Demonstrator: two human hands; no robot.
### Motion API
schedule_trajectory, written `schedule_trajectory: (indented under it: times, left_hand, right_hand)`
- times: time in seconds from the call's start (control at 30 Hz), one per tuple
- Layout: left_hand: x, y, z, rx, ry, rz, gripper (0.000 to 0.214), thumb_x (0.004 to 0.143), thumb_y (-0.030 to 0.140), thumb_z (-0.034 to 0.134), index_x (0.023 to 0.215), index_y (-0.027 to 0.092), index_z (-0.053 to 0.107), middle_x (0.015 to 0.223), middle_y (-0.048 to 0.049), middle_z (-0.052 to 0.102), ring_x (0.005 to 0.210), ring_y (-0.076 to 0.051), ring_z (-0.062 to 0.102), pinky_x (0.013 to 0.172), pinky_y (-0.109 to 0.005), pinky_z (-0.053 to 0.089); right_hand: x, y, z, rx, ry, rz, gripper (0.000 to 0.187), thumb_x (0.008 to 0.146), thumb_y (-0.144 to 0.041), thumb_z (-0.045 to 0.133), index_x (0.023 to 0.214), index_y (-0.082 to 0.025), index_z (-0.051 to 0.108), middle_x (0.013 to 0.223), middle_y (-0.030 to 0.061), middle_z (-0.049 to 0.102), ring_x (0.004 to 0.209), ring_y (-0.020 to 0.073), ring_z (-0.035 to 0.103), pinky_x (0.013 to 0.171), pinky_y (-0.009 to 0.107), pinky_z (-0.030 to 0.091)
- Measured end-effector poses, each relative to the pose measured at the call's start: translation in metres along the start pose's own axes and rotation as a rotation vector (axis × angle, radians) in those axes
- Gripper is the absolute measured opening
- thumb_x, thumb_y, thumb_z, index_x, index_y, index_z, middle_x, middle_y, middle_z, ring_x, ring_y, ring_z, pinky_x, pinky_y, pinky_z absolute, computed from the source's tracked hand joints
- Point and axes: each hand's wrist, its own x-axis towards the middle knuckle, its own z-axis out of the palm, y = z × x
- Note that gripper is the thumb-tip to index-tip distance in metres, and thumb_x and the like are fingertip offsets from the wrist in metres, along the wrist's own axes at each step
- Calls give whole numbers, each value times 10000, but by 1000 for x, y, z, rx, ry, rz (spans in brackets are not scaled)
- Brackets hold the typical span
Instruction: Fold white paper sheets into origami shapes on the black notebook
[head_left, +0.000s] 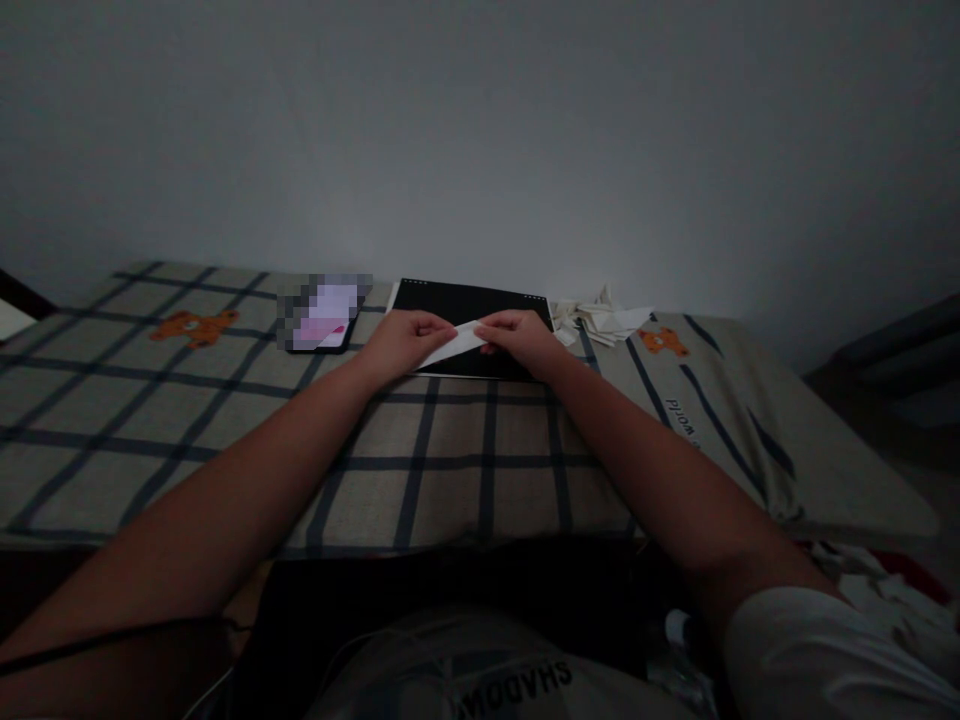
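Between my two hands a narrow strip of white paper (pixel 454 346) is stretched at a slant above a black board or folder (pixel 457 295). My left hand (pixel 409 340) pinches the strip with thumb and forefinger, and part of the strip runs down beside that hand. Thumb and fingers of my right hand (pixel 521 338) are closed on the strip's upper right end. The black sheet has small white marks in its top corners and lies flat on the checked cloth. Just right of it is a loose pile of white paper strips (pixel 607 320).
A checked tablecloth (pixel 450 420) with orange bear prints covers the table, which stands against a grey wall (pixel 480 140). A phone or tablet (pixel 322 315) with a lit, blurred screen leans at the left. More white scraps (pixel 877 585) lie low at the right, below the table edge.
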Motion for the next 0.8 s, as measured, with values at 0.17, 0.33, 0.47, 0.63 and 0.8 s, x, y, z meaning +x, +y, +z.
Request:
schedule_trajectory:
  times: [0.17,0.33,0.47,0.63,0.8]
  left_hand:
    - [-2,1,1,44,-2,54,363,818,499,690,915,171,810,724,-38,723,632,-140,564,574,-248,380]
    - [-3,2,2,33,8,105,377,821,532,692,897,183,812,732,-34,726,644,-140,567,572,-248,365]
    - [-3,1,2,-7,-10,106,386,810,537,707,897,176,816,670,-18,689,588,-119,510,546,-246,334]
    - [-4,1,-1,-53,-26,64,351,804,492,722,905,169,816,705,-31,712,599,-122,525,550,-244,362]
    - [-4,1,-1,-76,-40,22,322,808,460,731,905,164,813,751,-42,737,631,-131,568,563,-241,390]
  right_hand:
    - [-3,-5,5,-116,-9,-103,244,771,-387,774,880,-170,761,836,36,746,750,151,639,711,284,492]
    - [-4,-7,9,-246,41,-171,290,775,-472,766,802,-183,756,806,33,736,782,167,624,729,291,465]
    - [-3,-2,8,-150,26,-120,311,745,-487,781,803,-184,751,759,18,705,712,146,583,660,274,448]
    - [-2,-2,7,-55,10,-31,280,758,-468,764,829,-197,779,796,23,732,701,146,585,619,268,461]
    - [-1,-4,4,-39,-22,-25,211,780,-389,750,846,-194,799,807,17,750,695,133,589,631,262,468]
